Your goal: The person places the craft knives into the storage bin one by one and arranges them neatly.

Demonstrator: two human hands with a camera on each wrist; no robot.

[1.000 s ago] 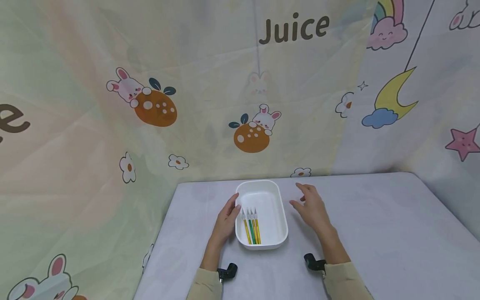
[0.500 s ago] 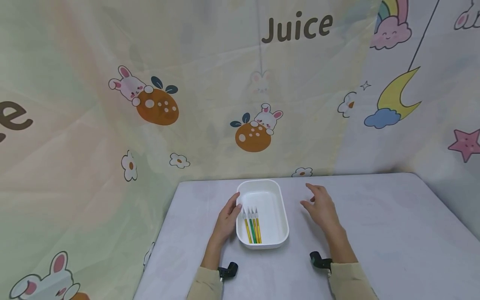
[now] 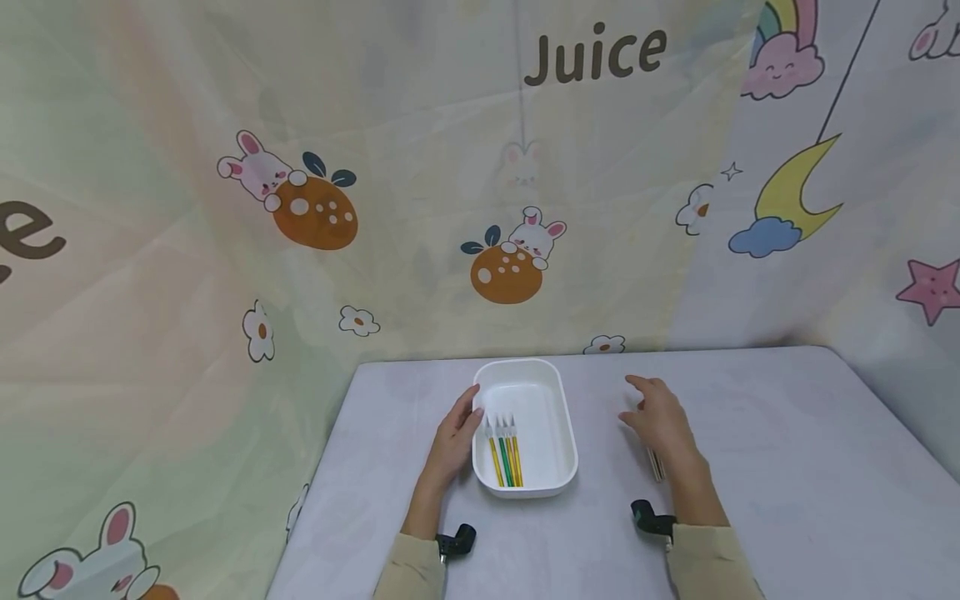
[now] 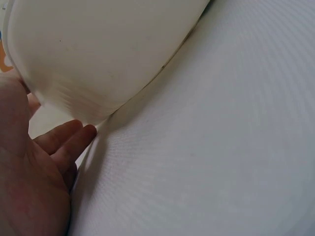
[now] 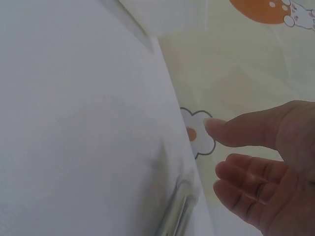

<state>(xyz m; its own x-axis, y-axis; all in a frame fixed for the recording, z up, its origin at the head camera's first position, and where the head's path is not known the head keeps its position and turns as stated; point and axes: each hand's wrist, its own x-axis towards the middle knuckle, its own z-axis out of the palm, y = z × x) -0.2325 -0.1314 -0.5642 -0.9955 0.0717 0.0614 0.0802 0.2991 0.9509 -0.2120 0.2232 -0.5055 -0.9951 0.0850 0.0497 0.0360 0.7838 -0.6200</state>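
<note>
A white tray (image 3: 551, 433) stands on the table, and my left hand (image 3: 452, 442) holds its left rim, thumb at the edge. In the left wrist view, the fingers (image 4: 74, 140) reach along the outside wall near the tray's base. Inside the tray lie several small forks (image 3: 504, 454) with yellow or green handles and pale heads, side by side. To the right of the tray, my right hand (image 3: 660, 421) hovers with thumb and fingers apart, holding nothing. Thin shiny rods (image 3: 656, 465) show partly from under it; in the right wrist view these rods (image 5: 177, 209) lie apart from the fingers.
A pale cloth covers the table (image 3: 772, 450). Behind it hangs a printed curtain (image 3: 420, 275) with rabbits and fruit. Black cameras sit on the left wrist (image 3: 455, 542) and right wrist (image 3: 652, 518).
My right hand has moved right, away from the tray, and slightly nearer to me. The shiny rods now show beneath it. The left hand and the tray keep their places.
</note>
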